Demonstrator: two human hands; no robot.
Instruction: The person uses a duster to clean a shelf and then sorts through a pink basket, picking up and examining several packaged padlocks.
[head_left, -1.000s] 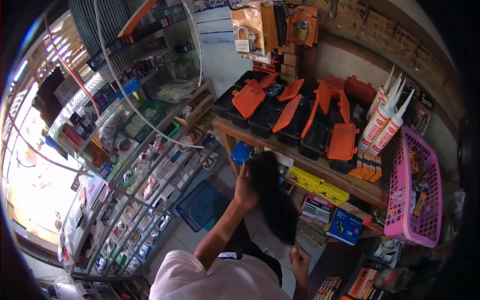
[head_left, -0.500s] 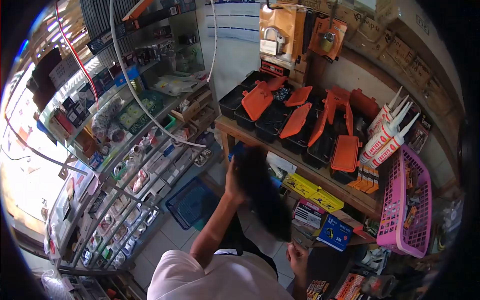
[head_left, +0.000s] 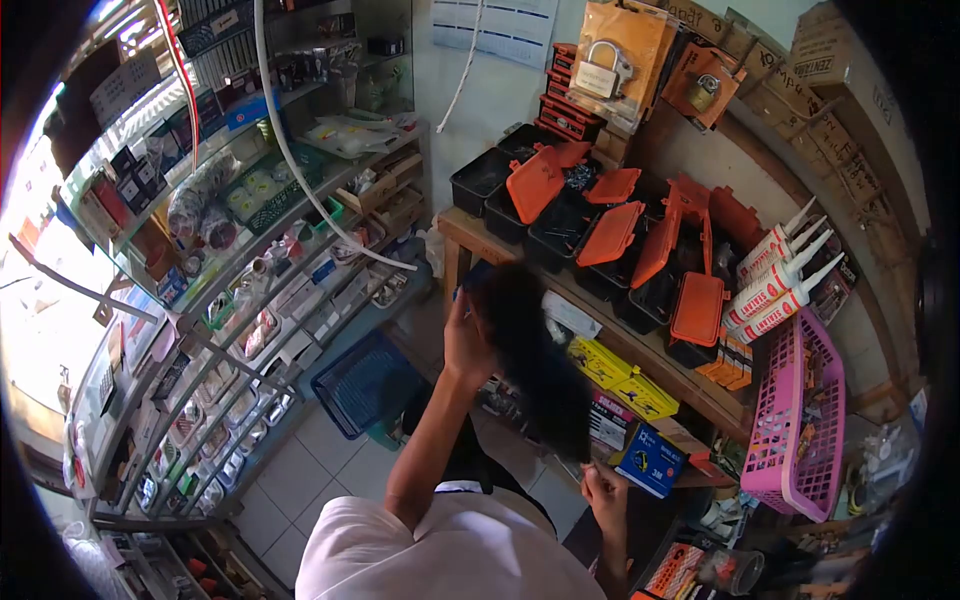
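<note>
A long, dark feather duster (head_left: pixel 540 365) slants across the space in front of me, its fluffy body blurred at the edges. My right hand (head_left: pixel 605 490) is closed around its thin lower end, near the blue box. Higher up, my left hand (head_left: pixel 468 345) presses against the side of the feathers, its fingers partly hidden behind them and seemingly wrapped round. Just behind the duster runs the wooden shelf (head_left: pixel 455 230), bearing several black bins (head_left: pixel 480 178) with orange lids (head_left: pixel 610 232).
White sealant tubes (head_left: pixel 770 310) and a pink basket (head_left: pixel 790 430) stand at the right. Below the shelf are yellow boxes (head_left: pixel 620 378) and a blue box (head_left: pixel 650 460). A blue crate (head_left: pixel 350 385) sits on the tiled floor, beside a glass display rack (head_left: pixel 240 330) at left.
The view has shifted slightly. The duster remains between both hands, its lower end and my right hand a little higher in view.
</note>
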